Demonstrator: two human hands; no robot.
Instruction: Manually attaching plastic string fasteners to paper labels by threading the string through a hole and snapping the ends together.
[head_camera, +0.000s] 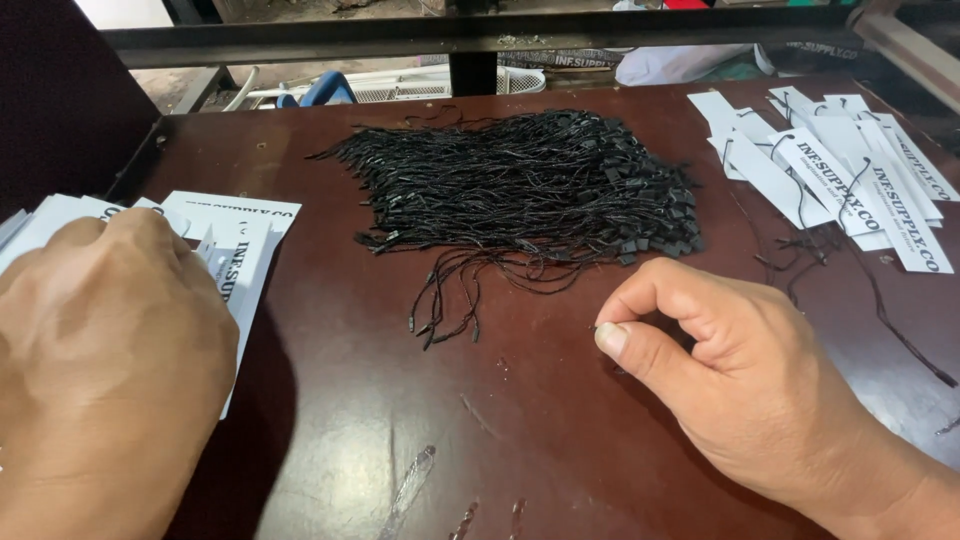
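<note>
Left hand (105, 350) grips white tags (235, 240); right hand (740, 370) pinches, perhaps, a black string (520, 185).

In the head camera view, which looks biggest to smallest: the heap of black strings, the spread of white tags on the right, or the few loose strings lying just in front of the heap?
1. Heap of black strings.
2. Spread of white tags, somewhat smaller, though the frame edge cuts it off.
3. Loose strings, clearly smallest.

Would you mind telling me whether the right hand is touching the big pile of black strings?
Apart. The head view shows bare brown table between the right hand and the pile of black strings.
</note>
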